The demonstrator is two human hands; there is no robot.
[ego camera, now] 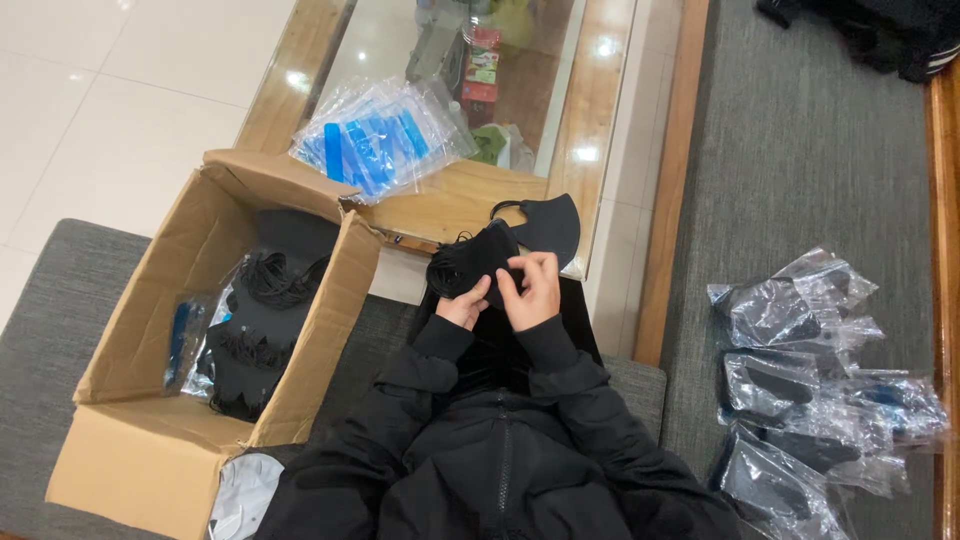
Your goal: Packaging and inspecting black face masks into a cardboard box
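From the head camera, both hands meet just above the lap: the left hand (463,305) is closed on the lower edge of a bunch of black masks (470,262), while the right hand (536,290) pinches the same bunch from its right side, fingers curled over the front. Another black mask (553,226) lies just beyond the bunch on the edge of the wooden bench (450,205), touching or nearly touching it, with a pile of clear blue-striped bags (378,140) farther back. An open cardboard box (150,340) of black masks stands to the left, and bagged masks (810,390) are heaped on the grey cushion to the right, well apart from the hands.
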